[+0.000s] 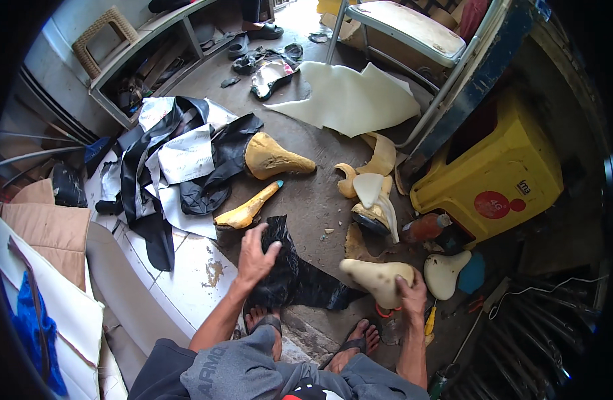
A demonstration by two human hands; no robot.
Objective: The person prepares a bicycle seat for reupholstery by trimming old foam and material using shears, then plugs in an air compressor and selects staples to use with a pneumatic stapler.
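In my right hand [411,293] is a cream bicycle saddle pad [376,279], its narrow nose pointing left and its wide end gripped. My left hand [255,257] is held open, fingers apart, at the left edge of a shiny black sheet of cover material [286,273] on the floor; whether it touches the sheet I cannot tell. Another pale saddle pad [445,275] lies to the right of my right hand. Below it is a yellow-handled screwdriver [430,321]. Red-handled pliers or scissors [386,311] show partly beneath the held pad.
Two yellowed saddle pieces [273,157] lie ahead, beside a heap of black and white scraps [186,153]. A large cream foam sheet [350,100] spreads farther off. To the right lie foam offcuts [370,190], a reddish bottle [425,228] and a tipped yellow stool [493,187].
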